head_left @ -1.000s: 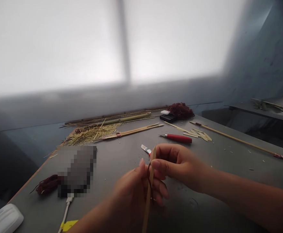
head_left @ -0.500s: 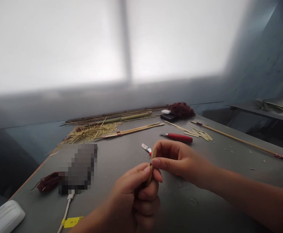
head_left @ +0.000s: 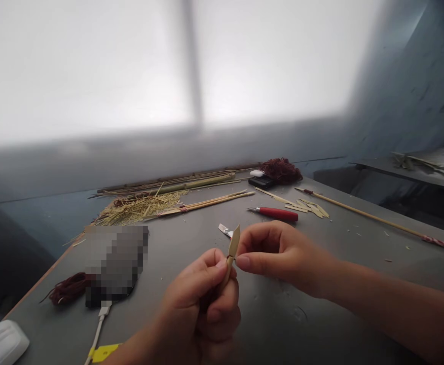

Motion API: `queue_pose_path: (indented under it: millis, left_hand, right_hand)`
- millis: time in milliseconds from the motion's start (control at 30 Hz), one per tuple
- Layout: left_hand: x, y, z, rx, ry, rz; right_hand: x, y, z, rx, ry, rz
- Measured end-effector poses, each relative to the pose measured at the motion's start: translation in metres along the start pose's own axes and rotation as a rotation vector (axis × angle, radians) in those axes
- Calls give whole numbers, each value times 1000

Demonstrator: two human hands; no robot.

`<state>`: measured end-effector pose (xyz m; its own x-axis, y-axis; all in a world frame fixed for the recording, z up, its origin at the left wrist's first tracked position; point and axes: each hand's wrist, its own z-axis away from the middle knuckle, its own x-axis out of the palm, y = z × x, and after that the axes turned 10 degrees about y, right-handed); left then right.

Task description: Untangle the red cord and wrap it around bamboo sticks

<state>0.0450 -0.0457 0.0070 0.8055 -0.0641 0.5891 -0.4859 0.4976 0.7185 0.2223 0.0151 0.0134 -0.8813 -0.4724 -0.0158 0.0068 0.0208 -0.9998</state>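
Between my left hand's thumb and curled fingers stands a thin bamboo stick with a pale, leaf-shaped pointed tip. A dark thread circles it where the tip meets the stick. Just right of that wrap, my right hand is closed in a pinch on what looks like the thread's end. Its fingertips partly hide the thread. Behind the tip lies a cutter with a short blade, mostly covered by my right hand. A red-handled knife rests a little farther back.
Pale cut slivers lie beyond the red knife. A long thread-bound stick runs along the right. Straw shavings, bamboo sticks and dark red yarn sit at the back. A cable and yarn bundle are left.
My right fingers have drawn off the pointed tip to the right, leaving the tip and thread wrap exposed. The whole view has shifted slightly.
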Motion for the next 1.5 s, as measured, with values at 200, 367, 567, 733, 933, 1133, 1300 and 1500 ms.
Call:
queue_pose_path:
  millis: [200,367,567,733,933,1133,1300,1500]
  left_hand:
    - [-1,-3,1,8,-18,-32]
    - [-1,-3,1,38,87,-118]
    - [-2,-5,-4,118,97,-174]
    - [-1,-3,-7,107,82,-186]
    - [0,-2,-7,167,153,-152]
    - [1,-3,-6,178,211,-132]
    - [0,-3,-7,180,186,-122]
    - [1,-4,-8,135,158,-103]
  right_hand:
    - [2,0,2,122,-111,-88]
    - [1,2,0,82,-46,7]
    - [9,5,8,-365,106,200]
    - [14,10,13,-548,167,404]
    - [13,13,9,-324,126,192]
    - [12,12,6,-224,92,100]
    - [10,10,4,-188,124,73]
    - [10,7,4,-173,159,82]
